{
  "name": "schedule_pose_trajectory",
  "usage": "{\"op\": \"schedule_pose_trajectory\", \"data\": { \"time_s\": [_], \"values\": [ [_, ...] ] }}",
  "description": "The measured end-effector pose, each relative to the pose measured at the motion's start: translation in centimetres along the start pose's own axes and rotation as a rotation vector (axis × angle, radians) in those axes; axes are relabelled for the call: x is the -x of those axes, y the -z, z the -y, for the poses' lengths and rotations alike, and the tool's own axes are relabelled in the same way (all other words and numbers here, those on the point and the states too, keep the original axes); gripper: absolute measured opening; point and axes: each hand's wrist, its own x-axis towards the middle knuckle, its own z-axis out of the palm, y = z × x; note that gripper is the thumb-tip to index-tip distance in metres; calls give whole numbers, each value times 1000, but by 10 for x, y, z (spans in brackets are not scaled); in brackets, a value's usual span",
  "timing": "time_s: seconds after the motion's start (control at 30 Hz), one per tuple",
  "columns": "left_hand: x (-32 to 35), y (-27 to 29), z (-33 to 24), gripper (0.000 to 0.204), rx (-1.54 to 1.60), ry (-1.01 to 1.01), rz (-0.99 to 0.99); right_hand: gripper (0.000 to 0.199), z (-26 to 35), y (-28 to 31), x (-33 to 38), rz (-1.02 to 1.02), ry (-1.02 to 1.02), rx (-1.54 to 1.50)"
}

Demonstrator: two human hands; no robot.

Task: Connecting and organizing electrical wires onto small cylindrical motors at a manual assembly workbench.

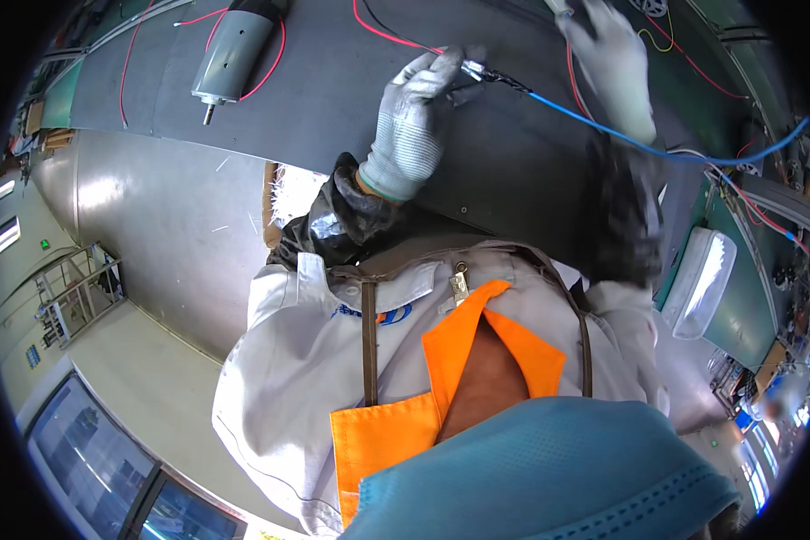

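My left hand, in a grey knit glove, pinches a small metal connector on the dark grey work mat. A red wire runs from the connector to the upper left. A blue wire leads from it to the right edge. My right hand, also gloved, lies further right at the top edge, its fingers by a slim grey thing that the frame cuts off. Its grip is hidden. Black sleeve covers are on both forearms.
A grey cylindrical motor with red leads lies on the mat at the upper left. More red wires and a green bench surface are at the right, with a clear plastic tray. My white jacket and orange collar fill the lower middle.
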Motion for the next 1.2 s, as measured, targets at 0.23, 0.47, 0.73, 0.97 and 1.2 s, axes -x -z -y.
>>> {"op": "schedule_pose_trajectory", "data": {
  "time_s": [0.23, 0.47, 0.73, 0.97, 1.2],
  "values": [
    [-2, 10, 9, 22, -645, -272, 170, 40, -135, -110, -72, 154, -287, -28],
    [1, 11, 13, 29, -59, -53, 93, 39, -99, -27, -35, 83, -504, -985],
    [-6, -13, 8, 44, 244, 221, 101, 34, -139, -39, -53, 263, -469, -462],
    [-9, 8, 9, 43, -712, -369, 309, 28, -71, 41, 8, 16, -317, -187],
    [-2, -19, 13, 36, 252, 257, 136, 27, -112, 133, 166, -109, -603, 486]
  ]
}}
